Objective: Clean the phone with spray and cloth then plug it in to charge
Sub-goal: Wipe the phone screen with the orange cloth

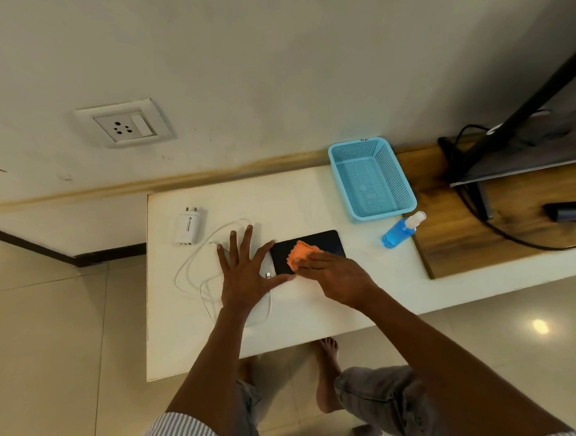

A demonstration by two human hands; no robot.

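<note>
A black phone (pixel 325 244) lies flat on the white table (pixel 279 205). My right hand (pixel 337 275) presses an orange cloth (pixel 300 253) onto its screen. My left hand (pixel 246 271) lies flat with fingers spread, thumb and forefinger braced against the phone's left edge. A white charging cable (pixel 195 260) coils under and left of that hand, its plug end (pixel 268 275) near the phone. A white charger adapter (pixel 190 226) lies at the table's back left. A blue spray bottle (pixel 400 231) lies on its side to the right of the phone.
A light-blue plastic basket (pixel 372 179) stands at the back right of the table. A wall socket (pixel 124 124) sits on the wall above left. A wooden board (pixel 502 211) with a dark monitor stand (pixel 509 116) and black cables lies to the right. My bare feet are below the table edge.
</note>
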